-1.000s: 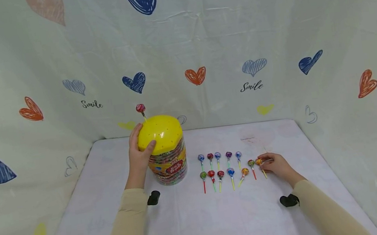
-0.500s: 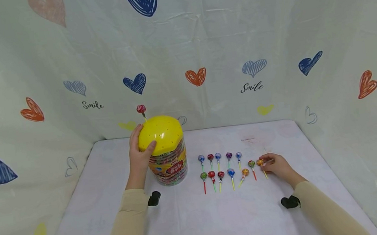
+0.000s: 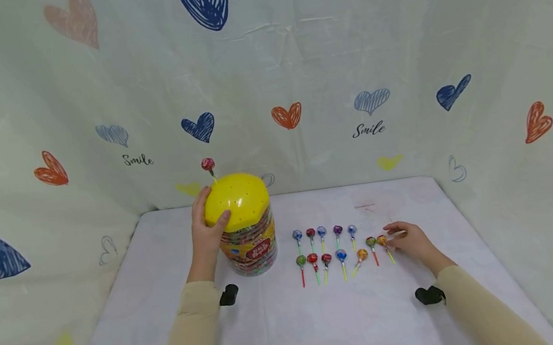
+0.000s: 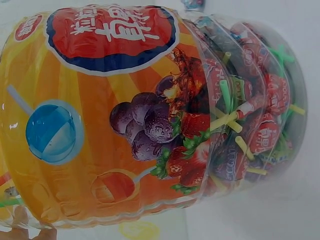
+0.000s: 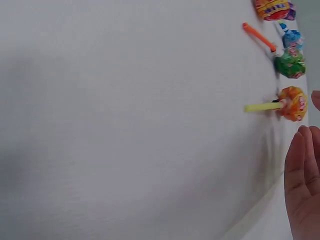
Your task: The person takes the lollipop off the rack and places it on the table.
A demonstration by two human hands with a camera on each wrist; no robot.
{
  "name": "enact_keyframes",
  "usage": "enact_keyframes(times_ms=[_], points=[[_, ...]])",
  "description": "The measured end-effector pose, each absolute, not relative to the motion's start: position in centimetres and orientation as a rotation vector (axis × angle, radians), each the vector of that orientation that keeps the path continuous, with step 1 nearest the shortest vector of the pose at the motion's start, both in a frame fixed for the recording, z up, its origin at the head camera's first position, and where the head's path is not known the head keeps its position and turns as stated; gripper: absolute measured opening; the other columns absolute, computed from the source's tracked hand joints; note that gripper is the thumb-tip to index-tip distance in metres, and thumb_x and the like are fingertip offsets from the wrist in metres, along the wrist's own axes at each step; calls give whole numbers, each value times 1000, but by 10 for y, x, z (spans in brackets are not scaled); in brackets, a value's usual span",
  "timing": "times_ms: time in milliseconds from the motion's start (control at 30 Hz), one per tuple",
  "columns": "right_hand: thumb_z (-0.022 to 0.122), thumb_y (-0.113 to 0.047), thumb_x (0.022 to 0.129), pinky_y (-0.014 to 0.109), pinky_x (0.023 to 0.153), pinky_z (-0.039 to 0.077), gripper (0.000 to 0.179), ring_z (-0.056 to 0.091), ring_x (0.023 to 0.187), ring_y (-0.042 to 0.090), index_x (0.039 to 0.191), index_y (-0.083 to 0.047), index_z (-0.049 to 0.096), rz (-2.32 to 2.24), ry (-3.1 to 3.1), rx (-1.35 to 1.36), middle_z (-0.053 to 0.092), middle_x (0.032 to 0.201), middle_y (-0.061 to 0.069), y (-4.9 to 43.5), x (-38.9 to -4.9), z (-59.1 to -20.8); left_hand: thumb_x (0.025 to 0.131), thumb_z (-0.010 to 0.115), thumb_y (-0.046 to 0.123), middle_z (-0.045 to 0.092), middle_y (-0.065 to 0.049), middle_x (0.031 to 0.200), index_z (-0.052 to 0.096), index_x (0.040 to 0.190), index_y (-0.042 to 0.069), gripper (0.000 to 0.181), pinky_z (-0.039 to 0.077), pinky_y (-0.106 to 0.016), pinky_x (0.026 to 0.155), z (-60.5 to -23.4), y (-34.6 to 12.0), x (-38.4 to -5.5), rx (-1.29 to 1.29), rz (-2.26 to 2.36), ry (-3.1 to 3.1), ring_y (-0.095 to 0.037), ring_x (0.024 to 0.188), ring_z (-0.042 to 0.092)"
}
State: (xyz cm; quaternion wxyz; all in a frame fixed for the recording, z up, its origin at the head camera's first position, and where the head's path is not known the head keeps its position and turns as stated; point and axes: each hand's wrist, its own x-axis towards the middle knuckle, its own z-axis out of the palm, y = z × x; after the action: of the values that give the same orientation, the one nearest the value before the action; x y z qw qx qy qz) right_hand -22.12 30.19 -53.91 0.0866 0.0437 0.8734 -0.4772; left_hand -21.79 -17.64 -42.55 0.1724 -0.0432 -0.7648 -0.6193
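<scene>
A clear jar (image 3: 251, 251) packed with lollipops stands on the table under a domed yellow lid (image 3: 236, 201) dotted with small holes. My left hand (image 3: 205, 237) grips the lid's left side, thumb across its front. From the lid rises one red-wrapped lollipop (image 3: 208, 164), held by its stick. The left wrist view has the jar's orange label (image 4: 100, 125) up close. My right hand (image 3: 414, 242) is beside an orange lollipop (image 5: 292, 103) with a yellow stick, which lies on the table. The right wrist view has the fingers apart from this candy.
Several lollipops lie in two rows right of the jar, among them a green one (image 3: 371, 241) and a tilted orange one (image 3: 362, 254). The white table (image 3: 297, 333) meets a heart-printed curtain (image 3: 314, 62) behind and at both sides.
My right hand has let go of the orange lollipop and drawn slightly to the right, its fingers opening. The left hand stays on the lid. The head view has shifted slightly.
</scene>
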Motion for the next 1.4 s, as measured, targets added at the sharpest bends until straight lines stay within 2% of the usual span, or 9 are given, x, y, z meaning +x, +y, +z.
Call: enact_keyframes(times_ms=[200,400,733,1100,1200,1400], points=[[69,-8,90,35,80,52,44,59,97,28,131,0,56,-1462,2658,57,55,126,23,286,-231,-512,90,67,29,24,2,156,37,150,24,68,23,-49,115,-427,-176,-216,-123,-1743,-2159,-24,141,23],[70,-8,89,26,78,53,39,59,93,22,127,-3,60,-1630,2634,-112,59,122,18,248,-237,-485,90,67,27,24,1,157,37,150,21,68,22,-50,115,-427,-178,-217,-139,-1750,-2148,-25,142,22],[71,-8,88,24,79,52,35,60,94,20,122,-2,63,-1858,2458,-421,60,121,18,167,-241,-435,90,67,24,24,-1,157,37,150,19,68,23,-50,115,-428,-179,-220,-149,-1753,-2143,-26,142,22],[71,-6,88,32,85,53,31,60,97,25,118,0,66,-1999,2343,-693,64,115,14,85,-259,-389,90,63,16,21,-11,158,33,151,8,68,22,-51,115,-396,-169,-199,-127,-1783,-2181,-32,142,21],[71,-8,88,34,87,53,31,59,99,26,118,0,66,-2009,2313,-728,64,114,11,67,-263,-380,89,63,18,21,-11,158,34,150,8,68,23,-51,114,-394,-168,-197,-118,-1780,-2188,-32,142,22],[70,-10,89,33,92,52,29,59,105,25,117,-5,67,-2022,2254,-760,65,115,5,36,-269,-365,90,63,21,21,-12,158,33,151,8,69,25,-52,114,-394,-168,-197,-114,-1776,-2202,-33,140,24]])
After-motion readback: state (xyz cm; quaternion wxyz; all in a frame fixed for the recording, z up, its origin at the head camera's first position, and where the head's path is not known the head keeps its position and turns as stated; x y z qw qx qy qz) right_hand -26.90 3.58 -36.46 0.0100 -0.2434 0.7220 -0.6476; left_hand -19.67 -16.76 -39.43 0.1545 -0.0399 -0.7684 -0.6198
